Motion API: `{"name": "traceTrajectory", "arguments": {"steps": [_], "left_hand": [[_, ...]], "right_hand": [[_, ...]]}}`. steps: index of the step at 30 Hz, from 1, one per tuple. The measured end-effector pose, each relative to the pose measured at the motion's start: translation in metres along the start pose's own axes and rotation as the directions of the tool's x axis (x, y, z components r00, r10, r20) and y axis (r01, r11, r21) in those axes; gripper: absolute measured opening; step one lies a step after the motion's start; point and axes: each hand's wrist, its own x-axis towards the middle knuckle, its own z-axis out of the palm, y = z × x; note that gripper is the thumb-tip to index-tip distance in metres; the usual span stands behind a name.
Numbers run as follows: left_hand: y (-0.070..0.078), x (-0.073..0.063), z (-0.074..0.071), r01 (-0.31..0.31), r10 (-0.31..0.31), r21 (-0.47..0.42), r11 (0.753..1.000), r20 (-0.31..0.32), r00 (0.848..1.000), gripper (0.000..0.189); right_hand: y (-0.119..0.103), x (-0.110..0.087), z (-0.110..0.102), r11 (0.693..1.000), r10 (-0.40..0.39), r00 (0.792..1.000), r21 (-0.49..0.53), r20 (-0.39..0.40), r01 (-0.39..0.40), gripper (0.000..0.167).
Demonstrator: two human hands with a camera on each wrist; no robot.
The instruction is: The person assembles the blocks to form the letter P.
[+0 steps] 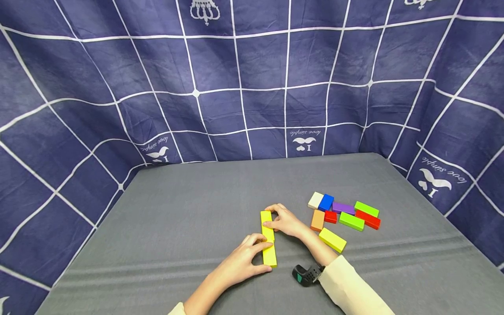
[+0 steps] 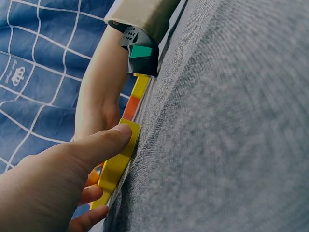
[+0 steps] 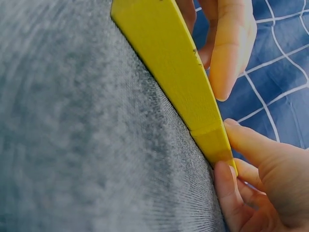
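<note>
Two yellow blocks lie end to end on the grey cloth, forming a line that points away from me. My left hand (image 1: 243, 259) holds the near yellow block (image 1: 269, 257) lengthwise. In the left wrist view its thumb (image 2: 118, 135) presses the near end, while the fingertips (image 2: 99, 211) reach the seam. My right hand (image 1: 286, 222) pinches the far yellow block (image 1: 266, 216). The right wrist view shows right fingertips (image 3: 226, 176) on both sides of that block, and the two block ends meeting closely at the seam.
Right of my right hand lie a loose yellow block (image 1: 332, 240), an orange block (image 1: 317, 220), a small red block (image 1: 330, 217), a white block (image 1: 315, 200), a blue block (image 1: 326, 202), a purple block (image 1: 343, 208) and green and red blocks. A dark checked curtain (image 1: 264, 105) stands behind the grey surface (image 1: 189, 197).
</note>
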Motion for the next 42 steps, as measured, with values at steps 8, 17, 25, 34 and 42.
{"name": "traceTrajectory", "arguments": {"steps": [8,17,25,34,42], "left_hand": [[-0.001,0.002,0.000,-0.024,0.024,-0.005,1.000,-0.005,1.000,0.054],[0.004,0.001,0.001,0.030,-0.029,-0.038,0.999,0.020,0.999,0.057],[0.005,0.000,0.001,0.032,-0.031,-0.042,0.999,0.013,0.999,0.058],[0.008,0.004,0.002,0.022,-0.022,-0.032,0.999,-0.001,1.000,0.058],[0.013,0.000,0.006,0.019,-0.019,0.010,1.000,-0.033,0.999,0.059]], "right_hand": [[0.000,-0.002,0.001,1.000,0.013,0.999,-0.012,-0.038,-0.013,0.045],[0.002,-0.003,0.004,1.000,0.011,0.998,-0.008,-0.063,-0.012,0.045],[0.002,-0.005,0.005,0.999,0.014,0.997,-0.038,-0.082,-0.018,0.045],[0.006,-0.004,-0.001,0.998,-0.037,0.997,-0.050,-0.066,0.034,0.046],[0.008,-0.006,-0.003,0.998,-0.066,0.998,-0.009,0.025,0.066,0.047]]}}
